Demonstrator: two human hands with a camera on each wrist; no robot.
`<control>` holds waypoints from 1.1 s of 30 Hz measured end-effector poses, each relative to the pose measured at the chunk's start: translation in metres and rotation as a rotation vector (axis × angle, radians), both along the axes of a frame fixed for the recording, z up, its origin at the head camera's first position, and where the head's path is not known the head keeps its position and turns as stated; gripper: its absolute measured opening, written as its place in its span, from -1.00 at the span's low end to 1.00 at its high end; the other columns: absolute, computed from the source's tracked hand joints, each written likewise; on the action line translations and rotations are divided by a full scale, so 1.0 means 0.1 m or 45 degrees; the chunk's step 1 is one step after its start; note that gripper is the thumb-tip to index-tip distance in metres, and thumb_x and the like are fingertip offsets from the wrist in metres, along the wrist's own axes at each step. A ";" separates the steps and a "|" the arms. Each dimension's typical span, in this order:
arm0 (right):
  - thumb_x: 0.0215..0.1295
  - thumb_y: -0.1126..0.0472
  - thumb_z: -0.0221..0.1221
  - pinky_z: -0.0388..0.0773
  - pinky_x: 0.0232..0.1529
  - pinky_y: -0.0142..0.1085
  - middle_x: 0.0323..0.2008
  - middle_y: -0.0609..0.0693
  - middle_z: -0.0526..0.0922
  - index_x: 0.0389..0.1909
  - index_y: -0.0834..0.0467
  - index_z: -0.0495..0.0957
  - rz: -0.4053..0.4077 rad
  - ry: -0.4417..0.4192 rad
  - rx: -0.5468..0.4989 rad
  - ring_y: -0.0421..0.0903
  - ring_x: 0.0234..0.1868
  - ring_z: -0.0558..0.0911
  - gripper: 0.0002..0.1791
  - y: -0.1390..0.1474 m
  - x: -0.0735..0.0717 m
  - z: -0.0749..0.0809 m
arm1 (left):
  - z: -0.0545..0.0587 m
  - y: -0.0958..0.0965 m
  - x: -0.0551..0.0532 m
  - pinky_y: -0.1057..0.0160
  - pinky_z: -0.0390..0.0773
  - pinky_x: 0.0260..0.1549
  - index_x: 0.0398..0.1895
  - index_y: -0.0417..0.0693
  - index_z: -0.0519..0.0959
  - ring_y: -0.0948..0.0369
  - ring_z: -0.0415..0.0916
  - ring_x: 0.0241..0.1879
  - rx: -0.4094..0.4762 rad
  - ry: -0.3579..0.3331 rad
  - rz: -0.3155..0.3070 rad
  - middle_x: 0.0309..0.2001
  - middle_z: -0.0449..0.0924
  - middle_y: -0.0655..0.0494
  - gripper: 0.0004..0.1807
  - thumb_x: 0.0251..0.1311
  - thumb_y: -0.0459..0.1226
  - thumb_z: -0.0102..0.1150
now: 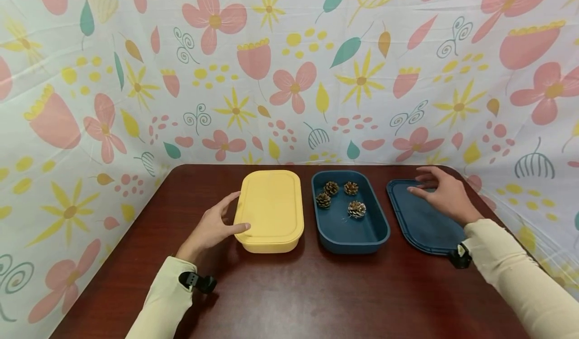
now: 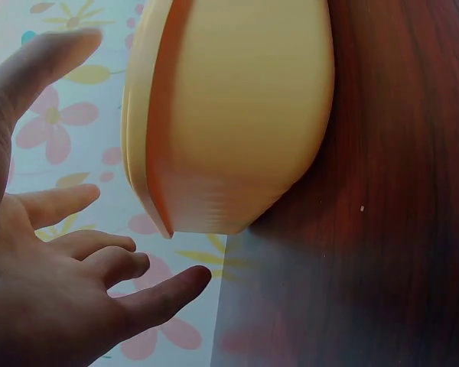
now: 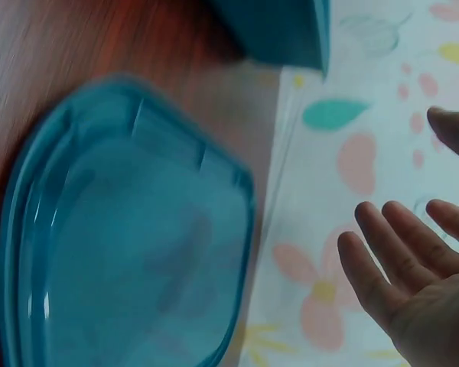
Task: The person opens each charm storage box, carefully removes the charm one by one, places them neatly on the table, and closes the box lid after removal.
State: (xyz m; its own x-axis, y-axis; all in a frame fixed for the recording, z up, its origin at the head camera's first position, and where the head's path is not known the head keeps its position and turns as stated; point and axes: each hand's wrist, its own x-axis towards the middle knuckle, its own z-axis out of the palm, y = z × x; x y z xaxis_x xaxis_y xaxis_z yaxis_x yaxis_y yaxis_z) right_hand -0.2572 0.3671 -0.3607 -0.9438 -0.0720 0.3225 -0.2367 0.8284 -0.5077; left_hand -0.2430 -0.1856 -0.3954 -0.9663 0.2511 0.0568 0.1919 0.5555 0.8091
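A yellow lunch box (image 1: 270, 205) with its lid on stands left of centre on the table. My left hand (image 1: 214, 226) is at its left side, thumb and fingers spread; in the left wrist view a gap shows between the fingers and the box (image 2: 237, 115). Right of it stands an uncovered blue box (image 1: 334, 232) with several pine cones (image 1: 356, 209) inside. My right hand (image 1: 441, 193) hovers over the blue lid (image 1: 429, 223), which lies flat at the right. In the right wrist view its fingers are extended and hold nothing, apart from the lid (image 3: 138, 245).
The dark red wooden table (image 1: 289, 293) has its far edge against a white floral cloth (image 1: 289, 67), which also hangs along both sides. A black strap (image 1: 197, 281) is on the left wrist, and another black strap (image 1: 460, 257) is on the right.
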 end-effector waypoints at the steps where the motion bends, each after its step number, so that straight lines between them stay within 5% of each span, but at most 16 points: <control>1: 0.34 -0.01 0.30 0.69 -0.28 -0.31 0.19 0.35 0.54 0.40 0.25 0.31 0.021 -0.020 -0.017 0.31 0.05 0.64 -0.27 -0.06 0.01 0.02 | 0.00 0.00 0.00 -0.27 0.29 0.41 0.58 0.14 0.14 -0.23 0.04 0.56 -0.008 0.001 -0.012 0.62 -0.01 -0.04 0.06 0.02 -0.02 0.50; 6: 0.37 -0.06 0.26 0.63 0.01 0.19 0.30 0.34 0.46 0.48 0.18 0.22 0.125 -0.099 -0.090 0.32 0.15 0.61 -0.21 -0.33 0.03 0.11 | -0.02 0.00 0.01 -0.31 0.22 0.43 0.58 0.09 0.12 -0.27 0.02 0.55 -0.019 0.011 -0.071 0.64 -0.09 -0.10 0.17 -0.13 -0.04 0.59; 8: 0.37 -0.07 0.25 0.58 0.07 0.24 0.33 0.31 0.44 0.51 0.14 0.19 0.156 -0.119 -0.105 0.31 0.19 0.59 -0.20 -0.41 0.04 0.12 | -0.03 0.01 0.02 -0.31 0.22 0.43 0.59 0.06 0.12 -0.28 0.03 0.55 -0.009 0.009 -0.084 0.64 -0.10 -0.11 0.20 -0.16 -0.05 0.60; 24: 0.38 0.05 0.26 0.52 0.23 0.22 0.44 0.20 0.35 0.56 -0.04 0.09 0.443 -0.225 -0.353 0.24 0.32 0.52 -0.18 -0.93 0.05 0.09 | -0.08 0.01 0.03 -0.24 0.26 0.43 0.59 0.02 0.11 -0.21 0.07 0.55 0.038 0.002 -0.141 0.64 -0.15 -0.13 0.21 -0.16 -0.09 0.61; 33: 0.34 0.10 0.30 0.63 0.17 0.03 0.44 0.22 0.34 0.56 -0.02 0.09 0.535 -0.242 -0.448 0.25 0.34 0.51 -0.15 -1.25 0.12 0.05 | -0.09 0.02 0.04 -0.23 0.18 0.48 0.57 -0.03 0.15 -0.17 0.00 0.58 0.079 0.031 -0.184 0.63 -0.14 -0.21 0.17 -0.16 -0.13 0.61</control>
State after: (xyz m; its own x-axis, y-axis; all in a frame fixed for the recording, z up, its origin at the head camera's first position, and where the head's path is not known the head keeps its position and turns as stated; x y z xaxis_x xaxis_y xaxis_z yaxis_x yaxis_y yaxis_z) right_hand -0.2453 0.2423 -0.3555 -0.9012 -0.3720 0.2222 -0.3863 0.4572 -0.8011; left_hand -0.2388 -0.1837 -0.4048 -0.9183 0.3831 0.0997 0.2865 0.4696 0.8351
